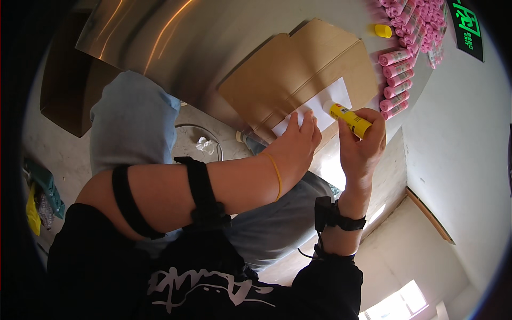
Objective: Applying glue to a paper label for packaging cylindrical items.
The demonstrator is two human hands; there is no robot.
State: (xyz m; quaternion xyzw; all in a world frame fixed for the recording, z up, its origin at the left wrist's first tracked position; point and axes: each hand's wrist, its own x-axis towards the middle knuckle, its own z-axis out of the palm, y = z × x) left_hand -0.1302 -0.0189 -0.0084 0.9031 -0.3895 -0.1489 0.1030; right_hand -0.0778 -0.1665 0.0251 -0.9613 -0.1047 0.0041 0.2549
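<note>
My right hand (364, 144) is wrapped round a yellow glue stick (349, 118). Its white tip meets a strip of white paper (340, 92) near the far right end of the strip. The paper lies on a flattened piece of brown cardboard (304, 58). With fingers stretched out, my left hand (300, 141) rests on the near left part of the paper and hides some of it. A yellow cap (383, 30) sits apart, on the table beyond the cardboard.
Pink rolls (395, 69) line the table's right side, with a larger heap behind them. The shiny metal table (197, 32) carries the cardboard. A dark brown box (69, 90) stands at the left. Crumpled white tissue (206, 145) lies inside a ring-shaped rim on the floor.
</note>
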